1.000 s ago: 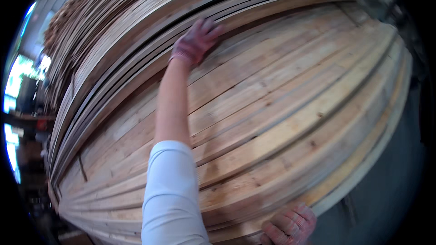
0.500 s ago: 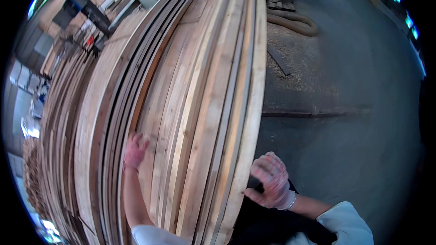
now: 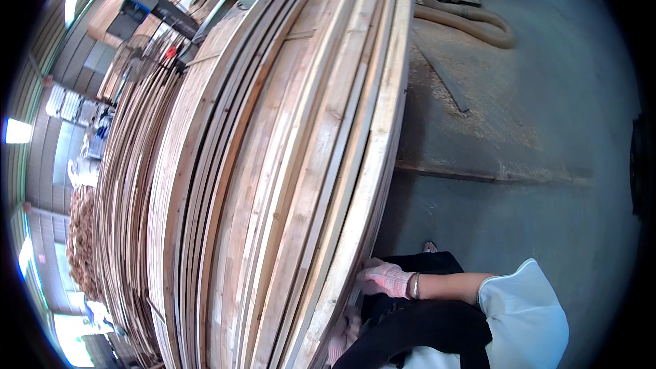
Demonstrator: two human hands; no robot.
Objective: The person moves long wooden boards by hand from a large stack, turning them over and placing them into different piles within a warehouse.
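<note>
Where the stack of boards [image 3: 273, 184] fills the left and middle of the view, it stands as the biggest thing here, long pale planks set on edge and packed tight, their ends running from the top down to the lower edge. To its right lies the grey concrete floor [image 3: 547, 164], dusted with sawdust [image 3: 471, 109] near the boards, and a thick hose [image 3: 471, 24] curls across it near the top. Farther left, more timber [image 3: 123, 184] stands in rows. The right hand [image 3: 384, 278], in a pink work glove, presses its curled fingers against the edge of the outermost board [image 3: 372, 164], low down. The left hand [image 3: 343, 336], also gloved, touches the same edge just below; how far it is closed cannot be told.
</note>
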